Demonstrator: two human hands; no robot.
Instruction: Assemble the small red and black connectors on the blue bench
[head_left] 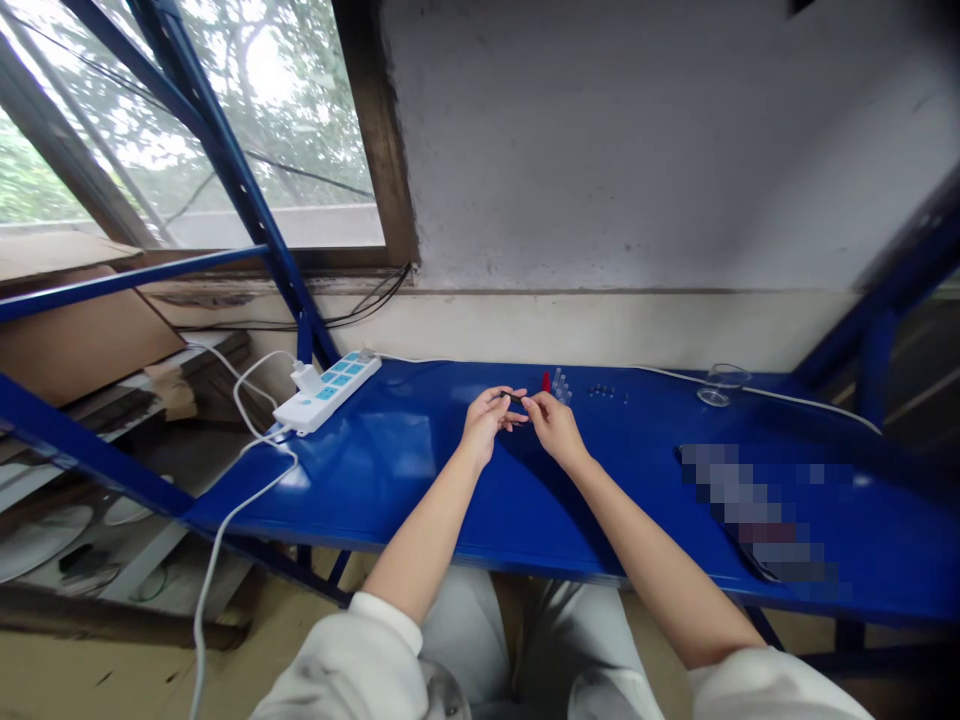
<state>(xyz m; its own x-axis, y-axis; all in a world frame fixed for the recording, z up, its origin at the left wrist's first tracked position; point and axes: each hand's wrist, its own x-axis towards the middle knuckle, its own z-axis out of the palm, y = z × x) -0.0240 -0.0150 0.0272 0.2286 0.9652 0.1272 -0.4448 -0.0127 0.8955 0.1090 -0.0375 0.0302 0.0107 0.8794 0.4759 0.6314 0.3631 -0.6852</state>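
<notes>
Above the middle of the blue table (390, 470), my left hand (482, 422) pinches a small dark stick-like piece (512, 398) between its fingers. The fingertips of my right hand (553, 424) close on the other end of that same piece. What kind of piece it is, I cannot make out at this size. Just behind my right hand are a small red object (546, 381) and several clear, narrow tubes (559, 382). To their right, several tiny dark parts (600, 390) lie in a loose row on the tabletop.
A white power strip (330, 392) with a plug and cable (225, 530) lies at the left. A clear round container (716, 392) stands at the back right. A pixelated, dark-edged flat item (757, 520) lies at the right. Blue frame posts (255, 210) rise at the left.
</notes>
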